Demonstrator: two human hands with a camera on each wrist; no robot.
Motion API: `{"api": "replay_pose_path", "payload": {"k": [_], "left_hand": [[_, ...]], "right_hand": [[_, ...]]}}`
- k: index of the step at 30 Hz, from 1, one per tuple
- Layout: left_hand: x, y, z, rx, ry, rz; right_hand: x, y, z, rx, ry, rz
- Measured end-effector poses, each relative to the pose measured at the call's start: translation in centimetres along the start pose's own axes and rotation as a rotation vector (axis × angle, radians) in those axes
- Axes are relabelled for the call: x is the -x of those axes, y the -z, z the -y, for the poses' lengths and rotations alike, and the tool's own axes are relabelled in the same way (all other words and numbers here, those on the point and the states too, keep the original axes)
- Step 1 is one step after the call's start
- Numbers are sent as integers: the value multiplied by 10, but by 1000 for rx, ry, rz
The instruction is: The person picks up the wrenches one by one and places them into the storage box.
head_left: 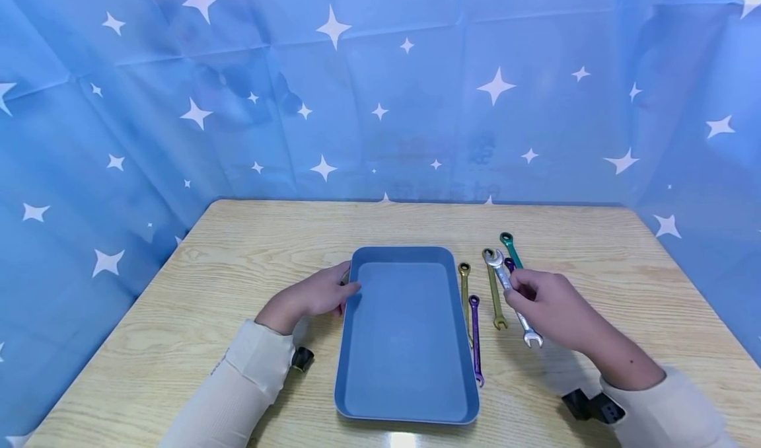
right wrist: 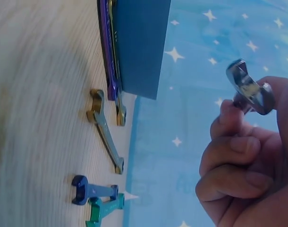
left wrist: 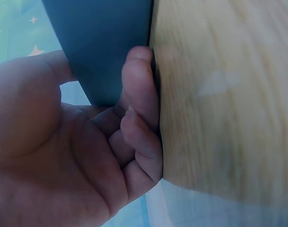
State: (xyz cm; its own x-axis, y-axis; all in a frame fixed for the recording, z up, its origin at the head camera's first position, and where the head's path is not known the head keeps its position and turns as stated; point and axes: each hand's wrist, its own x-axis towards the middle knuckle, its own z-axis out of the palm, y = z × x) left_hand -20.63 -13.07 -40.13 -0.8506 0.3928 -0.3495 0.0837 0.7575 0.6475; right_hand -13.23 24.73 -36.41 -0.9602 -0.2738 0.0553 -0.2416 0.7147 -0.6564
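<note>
Right hand (head_left: 543,299) has the silver double open-end wrench (head_left: 503,277), pinched between thumb and index, other fingers curled in. Wrench sits right of center in the head frame, slanting from upper left to lower right. My right wrist feed shows it clear of the table (head_left: 267,230).

Left hand (head_left: 321,293) grips the left wall of the blue tray (head_left: 407,342): thumb over the rim, fingers curled against the outside, low by the tabletop. Tray is center-bottom of the head frame, bare inside.

I count five more wrenches on the table. Gold ratcheting wrench (head_left: 464,289) and purple wrench (head_left: 477,339) run along the tray's right side; can't tell if they touch it. Second gold wrench (head_left: 495,293) lies between those and my right hand. Green wrench (head_left: 514,252) is just above that hand in frame; dark purple-blue wrench (right wrist: 99,191) is beside it, mostly covered in the head view. Blue star-print cloth (head_left: 416,104) fills the upper frame.
</note>
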Motion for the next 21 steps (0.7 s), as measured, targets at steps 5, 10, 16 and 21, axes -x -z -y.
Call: {"api": "replay_pose_path", "payload": {"k": [5,10,16,21], "left_hand": [[0,0,-1,3,1,3],[0,0,-1,8,0,2],[0,-1,-1,9,-1,3],[1,0,-1,3,0,2]], "right_hand": [[0,-2,3,-59,1,23],[2,-3,6,-106,-9,64],[3,-4,9,-169,6,113],[2,-8,11,-234,4,163]]}}
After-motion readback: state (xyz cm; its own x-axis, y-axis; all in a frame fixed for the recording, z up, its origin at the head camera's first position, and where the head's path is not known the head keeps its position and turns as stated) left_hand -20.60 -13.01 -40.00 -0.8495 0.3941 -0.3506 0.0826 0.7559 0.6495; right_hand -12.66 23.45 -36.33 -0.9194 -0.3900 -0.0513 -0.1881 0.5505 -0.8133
